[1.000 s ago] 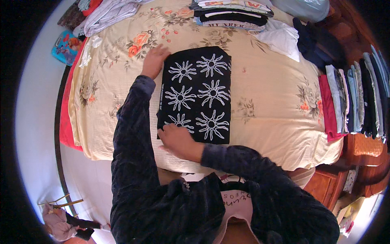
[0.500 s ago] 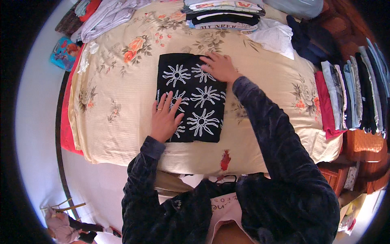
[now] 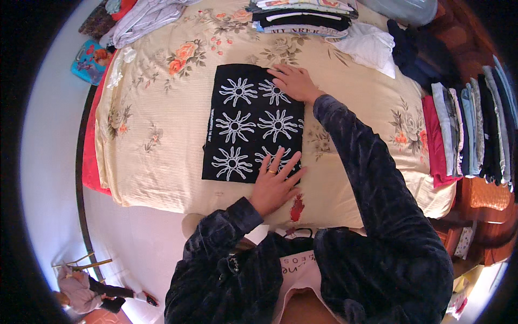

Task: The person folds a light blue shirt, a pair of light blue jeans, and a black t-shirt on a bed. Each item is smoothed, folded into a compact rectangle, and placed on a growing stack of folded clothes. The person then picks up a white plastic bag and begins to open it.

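A black T-shirt [image 3: 220, 141] printed with several white suns lies folded into a flat rectangle on the bed. On its near right corner rests my left hand [image 3: 274, 184], fingers spread, a ring on one of them; it covers part of a sun. At the far right corner my right hand [image 3: 294, 83] lies on the cloth with its fingers stretched out over the top edge. Neither hand grips anything.
A cream floral sheet [image 3: 162, 178] covers the bed. Folded clothes [image 3: 302, 21] are stacked at the far edge beside a crumpled white cloth [image 3: 364, 47]. A row of folded garments [image 3: 475, 127] stands at the right. Another person [image 3: 81, 291] sits at the lower left.
My left hand has moved right and nearer, from the shirt's left side to its near right corner. The shirt has turned slightly. My right hand stays near the far right corner.
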### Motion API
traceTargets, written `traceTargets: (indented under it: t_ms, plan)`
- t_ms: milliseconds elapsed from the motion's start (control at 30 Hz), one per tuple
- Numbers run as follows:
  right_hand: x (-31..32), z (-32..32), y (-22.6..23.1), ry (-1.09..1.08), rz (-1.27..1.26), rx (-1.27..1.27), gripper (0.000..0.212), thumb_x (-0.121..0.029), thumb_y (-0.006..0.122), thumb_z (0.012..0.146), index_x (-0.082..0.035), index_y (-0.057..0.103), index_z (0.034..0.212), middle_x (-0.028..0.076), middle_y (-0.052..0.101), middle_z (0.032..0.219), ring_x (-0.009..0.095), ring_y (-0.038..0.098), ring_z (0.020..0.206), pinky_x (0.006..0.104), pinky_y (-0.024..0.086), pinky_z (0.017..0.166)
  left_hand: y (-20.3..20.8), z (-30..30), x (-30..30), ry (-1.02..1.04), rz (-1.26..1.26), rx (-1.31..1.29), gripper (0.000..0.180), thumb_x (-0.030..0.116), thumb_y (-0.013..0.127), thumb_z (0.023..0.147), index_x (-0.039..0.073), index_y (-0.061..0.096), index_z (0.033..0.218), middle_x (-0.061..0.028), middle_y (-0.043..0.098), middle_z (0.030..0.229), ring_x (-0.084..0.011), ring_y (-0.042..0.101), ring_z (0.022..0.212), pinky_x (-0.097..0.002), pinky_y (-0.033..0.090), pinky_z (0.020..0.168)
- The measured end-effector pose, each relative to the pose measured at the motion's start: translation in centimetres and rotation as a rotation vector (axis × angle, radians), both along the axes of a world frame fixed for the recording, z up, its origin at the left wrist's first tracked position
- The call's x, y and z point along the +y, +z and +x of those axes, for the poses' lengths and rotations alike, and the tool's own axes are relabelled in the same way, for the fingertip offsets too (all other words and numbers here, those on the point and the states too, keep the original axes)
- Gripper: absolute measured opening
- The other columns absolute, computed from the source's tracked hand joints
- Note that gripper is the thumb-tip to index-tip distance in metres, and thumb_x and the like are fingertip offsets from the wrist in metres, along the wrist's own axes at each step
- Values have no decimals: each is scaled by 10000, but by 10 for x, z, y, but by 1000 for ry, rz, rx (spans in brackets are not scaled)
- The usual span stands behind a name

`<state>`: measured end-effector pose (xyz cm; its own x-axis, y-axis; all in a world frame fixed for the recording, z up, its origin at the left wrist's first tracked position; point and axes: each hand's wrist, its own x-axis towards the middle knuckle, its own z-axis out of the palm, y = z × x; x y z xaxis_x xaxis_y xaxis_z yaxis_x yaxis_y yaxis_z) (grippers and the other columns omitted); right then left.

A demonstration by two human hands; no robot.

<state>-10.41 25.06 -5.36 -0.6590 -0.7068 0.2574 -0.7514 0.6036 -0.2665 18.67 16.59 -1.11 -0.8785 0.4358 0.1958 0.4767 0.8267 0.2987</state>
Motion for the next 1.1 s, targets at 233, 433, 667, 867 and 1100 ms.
traceTargets:
  t_ms: [233,433,667,867,1100]
  plan:
    - [-46,41,51,185,-127,234,472,-453,494,858,-238,455,1277,75,413,1340,309,380,1231,491,301,971,19,18,-77,812,430,228,402,140,659,761,31,546,1131,-163,462,1242,-306,442,1119,-389,344,925]
    - [-124,23,44,222,-28,71,586,-464,565,817,-242,394,1332,94,353,1386,301,322,1261,486,277,990,-13,43,-115,1171,734,-10,345,215,665,801,-12,548,1033,-150,608,918,-240,577,778,-331,470,714]
    - [-179,-37,13,262,-70,-343,412,-521,661,675,-183,691,909,81,645,979,273,573,983,503,380,811,-13,37,-127,1129,1002,-14,237,76,626,811,1,552,1022,-76,606,808,-132,558,697,-263,455,631]
    - [-171,-33,5,104,-122,-46,415,-530,657,684,-178,680,901,99,614,1004,325,522,981,488,387,818,-22,29,-130,1168,838,9,287,67,615,809,0,529,1074,-124,575,926,-200,554,824,-326,452,732]
    - [-144,28,44,551,-162,466,390,-415,580,801,-183,565,1114,52,482,1252,261,470,1082,440,347,891,-3,9,-95,894,177,236,446,170,611,813,91,493,1236,-159,369,1356,-358,323,1257,-503,265,1008]
